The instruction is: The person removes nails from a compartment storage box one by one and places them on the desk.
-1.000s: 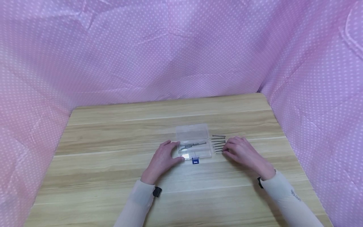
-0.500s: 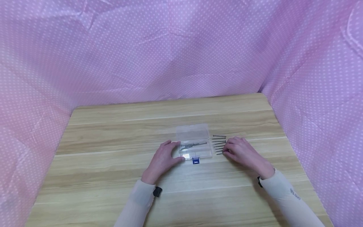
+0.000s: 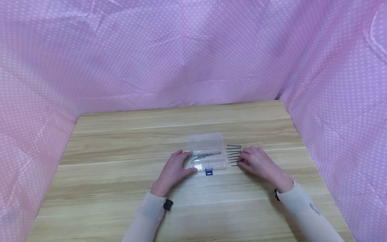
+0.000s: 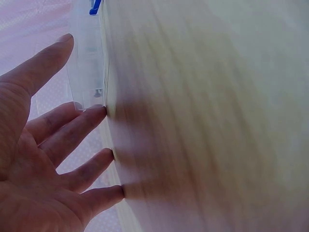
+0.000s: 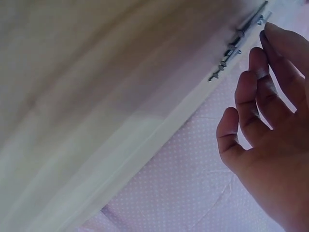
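A clear plastic compartment box (image 3: pixel 217 164) lies on the table with its lid (image 3: pixel 206 141) laid back and a blue latch (image 3: pixel 209 171) at the front. Several long metal screws (image 3: pixel 213 154) lie crossed in its rear compartment. My left hand (image 3: pixel 173 170) rests at the box's left end, thumb at the front corner and forefinger at the left side, fingers spread and fairly straight. Right of the box lies a row of several screws (image 3: pixel 234 146). My right hand (image 3: pixel 258 164) pinches the nearest screw (image 3: pixel 234 165) between thumb and forefinger; its right end is hidden.
The wood-grain table (image 3: pixel 121 148) is enclosed by pink dotted cloth (image 3: pixel 181 53) at the back and sides. A black band (image 3: pixel 168 204) sits at the left wrist, and another black band (image 3: pixel 276 195) at the right.
The nearest screw's visible end has shifted very slightly toward the person at the right fingertips. Both hands and the box have otherwise stayed in place.
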### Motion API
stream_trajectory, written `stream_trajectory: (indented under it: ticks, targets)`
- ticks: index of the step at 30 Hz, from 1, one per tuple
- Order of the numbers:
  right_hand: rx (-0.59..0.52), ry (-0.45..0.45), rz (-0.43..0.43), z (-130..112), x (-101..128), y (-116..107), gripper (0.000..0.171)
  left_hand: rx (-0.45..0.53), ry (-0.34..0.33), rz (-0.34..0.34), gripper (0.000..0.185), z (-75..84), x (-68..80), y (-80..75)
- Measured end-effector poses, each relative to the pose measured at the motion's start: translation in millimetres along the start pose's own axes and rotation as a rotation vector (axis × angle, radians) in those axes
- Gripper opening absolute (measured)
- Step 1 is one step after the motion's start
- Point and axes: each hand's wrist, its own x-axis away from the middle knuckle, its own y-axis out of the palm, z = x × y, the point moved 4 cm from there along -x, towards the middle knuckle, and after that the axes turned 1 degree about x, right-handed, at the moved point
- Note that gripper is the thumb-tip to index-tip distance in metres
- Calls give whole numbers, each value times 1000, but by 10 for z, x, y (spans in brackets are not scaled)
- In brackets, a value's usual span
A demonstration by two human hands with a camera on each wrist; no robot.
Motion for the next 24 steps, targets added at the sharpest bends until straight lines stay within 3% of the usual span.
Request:
stream_trajectory:
  ticks: [11,24]
  targets:
    - [-22,-106,247,-257,-125,-115,17,15,1,1,70,5,18,1]
    - [-120,-121,286,-570,-363,-90,13,1,16,7,70,10,19,-5]
